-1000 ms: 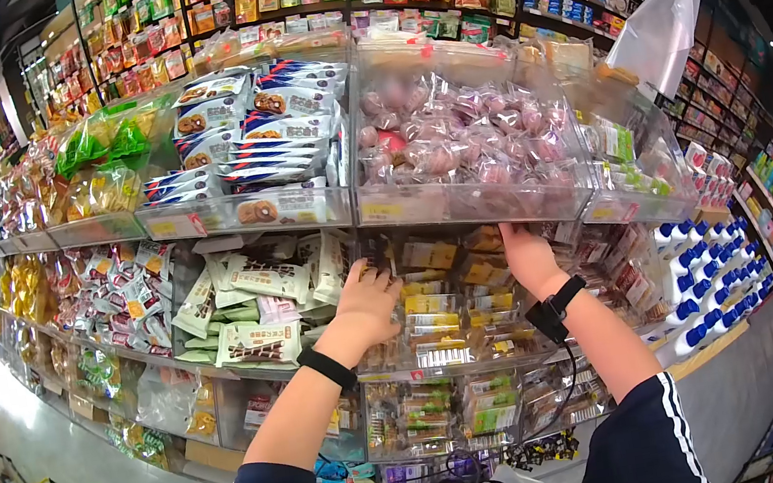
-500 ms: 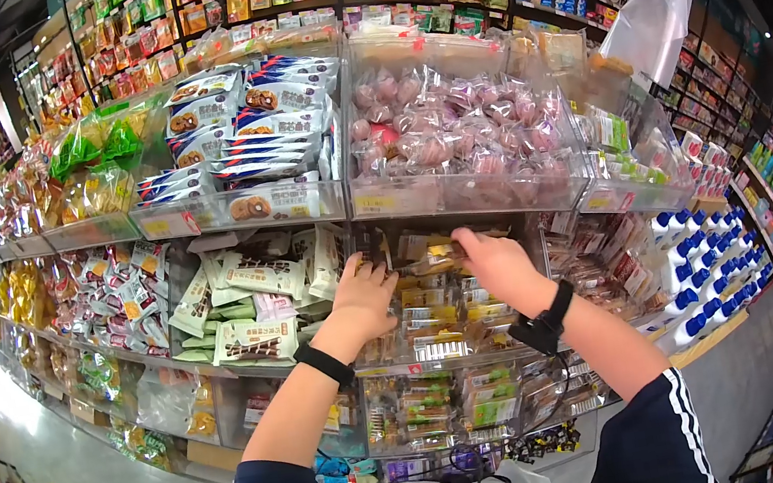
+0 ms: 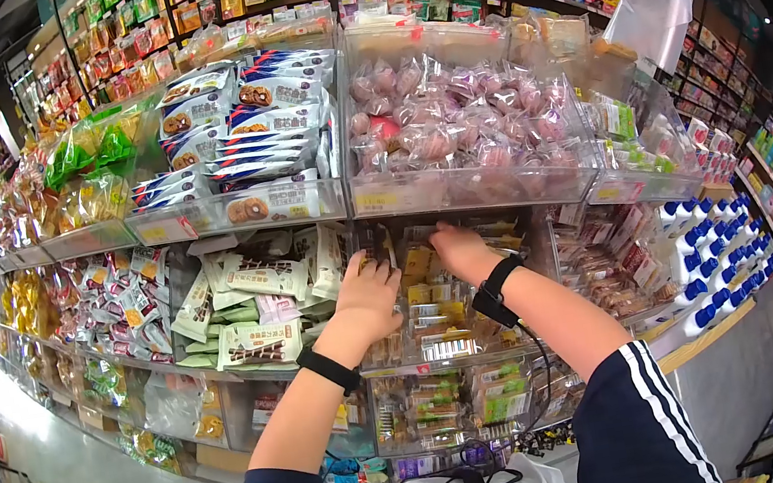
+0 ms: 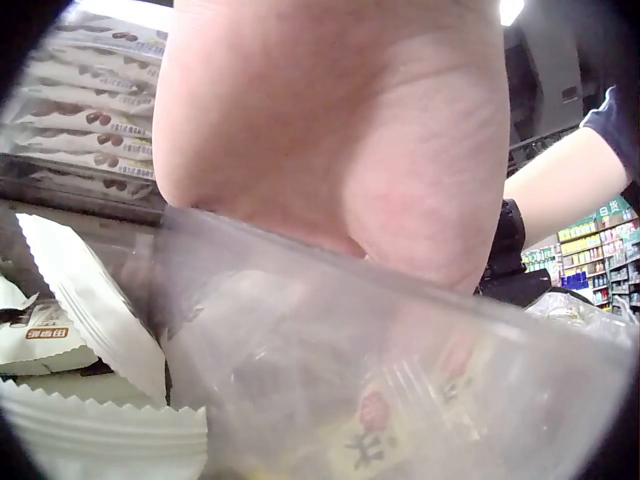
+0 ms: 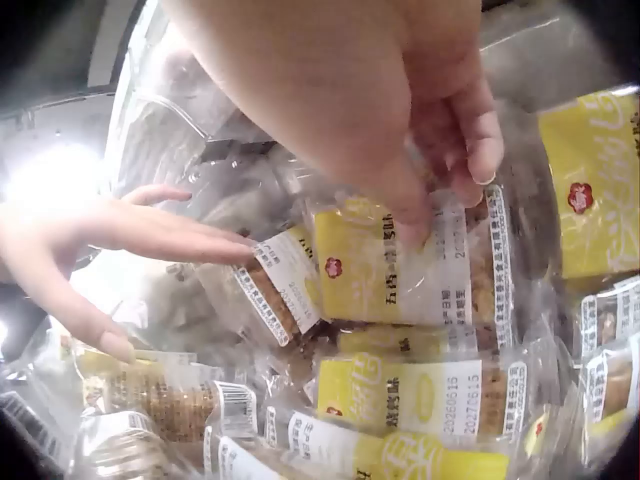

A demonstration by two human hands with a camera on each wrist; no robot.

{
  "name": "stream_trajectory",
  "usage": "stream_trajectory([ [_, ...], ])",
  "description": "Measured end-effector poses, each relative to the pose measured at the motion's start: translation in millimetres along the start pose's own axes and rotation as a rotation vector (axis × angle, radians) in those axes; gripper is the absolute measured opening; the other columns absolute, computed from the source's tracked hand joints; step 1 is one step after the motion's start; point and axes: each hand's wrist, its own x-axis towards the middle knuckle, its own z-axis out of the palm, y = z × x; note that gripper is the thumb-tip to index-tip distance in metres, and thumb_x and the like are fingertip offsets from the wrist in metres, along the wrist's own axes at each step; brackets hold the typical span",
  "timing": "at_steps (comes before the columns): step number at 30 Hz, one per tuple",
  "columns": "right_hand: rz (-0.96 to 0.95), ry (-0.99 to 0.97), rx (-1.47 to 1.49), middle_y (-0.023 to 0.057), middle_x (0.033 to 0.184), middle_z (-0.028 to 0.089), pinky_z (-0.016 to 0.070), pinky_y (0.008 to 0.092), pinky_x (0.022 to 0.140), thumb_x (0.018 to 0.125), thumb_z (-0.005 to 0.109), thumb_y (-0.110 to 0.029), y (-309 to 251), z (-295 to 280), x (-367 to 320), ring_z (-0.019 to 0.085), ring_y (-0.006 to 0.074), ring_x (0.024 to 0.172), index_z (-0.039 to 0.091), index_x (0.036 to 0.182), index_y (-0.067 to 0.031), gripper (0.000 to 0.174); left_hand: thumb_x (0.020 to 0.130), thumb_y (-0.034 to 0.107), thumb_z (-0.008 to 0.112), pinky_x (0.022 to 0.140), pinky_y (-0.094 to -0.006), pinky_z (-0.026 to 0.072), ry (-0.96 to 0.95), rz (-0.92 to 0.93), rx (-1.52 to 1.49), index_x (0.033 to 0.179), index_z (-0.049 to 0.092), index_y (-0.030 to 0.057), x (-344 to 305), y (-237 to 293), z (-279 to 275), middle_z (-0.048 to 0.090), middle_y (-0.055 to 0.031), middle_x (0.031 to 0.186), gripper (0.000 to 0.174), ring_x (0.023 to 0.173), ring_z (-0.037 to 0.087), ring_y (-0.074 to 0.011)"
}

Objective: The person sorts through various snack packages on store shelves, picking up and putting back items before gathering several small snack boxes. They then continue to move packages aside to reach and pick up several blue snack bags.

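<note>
In the head view, my right hand (image 3: 464, 254) reaches into the back of a clear bin of small yellow-labelled snack packets (image 3: 438, 319). The right wrist view has its thumb and curled fingers pinching the upper edge of a yellow-and-clear snack packet (image 5: 350, 270) with brown food inside. My left hand (image 3: 368, 302) lies over the left side of the same bin, its fingers stretched out. One of its fingertips (image 5: 245, 248) touches another packet (image 5: 280, 285). A clear plastic divider (image 4: 300, 320) stands under the left palm in the left wrist view.
Cream-coloured wafer packets (image 3: 261, 340) fill the bin to the left. Above, a clear tray front (image 3: 469, 191) overhangs the hands, below wrapped pink sweets (image 3: 479, 128). More packets (image 3: 460, 400) lie in a lower bin. Blue-capped white bottles (image 3: 710, 263) stand at the right.
My right hand has moved left from the bin's right side, passing over the packets, and now sits deeper at the back, nearer the left hand. The left hand stays almost in place.
</note>
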Motion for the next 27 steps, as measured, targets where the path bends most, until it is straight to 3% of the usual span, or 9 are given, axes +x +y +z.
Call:
stream_trajectory([
  [4,0.016,-0.028,0.072,0.0275,0.12,0.048,0.0504,0.0438,0.08,0.076,0.056,-0.002,0.2,0.8,-9.3,0.059,0.0418,0.094,0.06,0.101,0.0001,0.025,0.075,0.043,0.065,0.114,-0.0442,0.0112,0.002,0.0,0.001,0.132,0.047,0.0072,0.4,0.2,-0.1,0.048,-0.0142,0.135,0.069,0.13,0.039,-0.0232],
  [7,-0.13,0.185,0.273,0.0269,0.128,0.044,0.0496,0.0425,0.083,0.08,0.059,-0.007,-0.9,-6.1,-26.7,0.059,0.0414,0.095,0.058,0.112,-0.0019,0.032,0.075,0.043,0.065,0.114,-0.0446,0.0107,0.0,0.006,-0.004,0.133,0.047,0.0086,-0.2,0.0,-0.6,0.047,-0.0142,0.136,0.069,0.13,0.038,-0.0232],
  [10,-0.093,-0.017,0.456,0.0219,0.128,0.049,0.0461,0.0409,0.09,0.083,0.058,-0.011,-0.5,-44.7,-42.5,0.055,0.0401,0.104,0.058,0.114,-0.0007,0.033,0.075,0.043,0.065,0.114,-0.0451,0.0102,-0.003,0.004,-0.005,0.134,0.046,0.0102,-0.5,0.8,-0.8,0.047,-0.0143,0.136,0.07,0.13,0.038,-0.0234],
  [13,-0.136,-0.211,0.431,0.0185,0.118,0.057,0.0472,0.04,0.087,0.083,0.061,-0.015,19.4,-70.7,-56.8,0.057,0.0364,0.101,0.059,0.114,-0.0018,0.033,0.074,0.042,0.066,0.114,-0.0447,0.0104,0.03,0.006,-0.012,0.134,0.047,0.0116,-0.5,0.1,4.0,0.048,-0.0137,0.135,0.07,0.128,0.041,-0.0252],
  [14,-0.14,-0.203,0.44,0.0178,0.107,0.062,0.0478,0.0402,0.085,0.083,0.062,-0.017,29.3,-72.3,-63.1,0.059,0.0351,0.098,0.059,0.113,-0.0014,0.034,0.073,0.041,0.067,0.114,-0.0444,0.0106,0.046,0.009,-0.016,0.133,0.048,0.0121,-0.3,0.1,5.6,0.048,-0.0134,0.134,0.07,0.126,0.042,-0.026],
  [17,-0.021,-0.163,0.434,0.0174,0.106,0.062,0.0484,0.0397,0.083,0.083,0.062,-0.018,46.4,-95.8,-85.6,0.059,0.0355,0.096,0.059,0.112,-0.0018,0.034,0.072,0.042,0.067,0.114,-0.0447,0.0105,0.03,0.002,-0.024,0.134,0.048,0.016,-0.4,1.3,3.3,0.047,-0.0138,0.135,0.07,0.127,0.041,-0.0268],
  [23,-0.081,0.056,0.127,0.0172,0.099,0.062,0.0493,0.0409,0.081,0.083,0.061,-0.015,73.3,-72.3,-104.9,0.06,0.0352,0.092,0.062,0.104,0.0002,0.026,0.075,0.044,0.066,0.113,-0.0469,0.0113,0.026,0.018,-0.006,0.135,0.045,0.0198,0.0,0.6,2.1,0.045,-0.0159,0.137,0.069,0.129,0.04,-0.0296],
  [27,-0.031,-0.074,0.069,0.0176,0.095,0.062,0.0499,0.0421,0.081,0.082,0.061,-0.016,59.6,-55.2,-95.6,0.06,0.0353,0.091,0.062,0.094,0.0007,0.021,0.074,0.044,0.066,0.113,-0.0473,0.0113,0.008,0.017,-0.002,0.134,0.047,0.0195,-0.2,0.2,1.6,0.044,-0.0158,0.138,0.068,0.129,0.039,-0.0294],
])
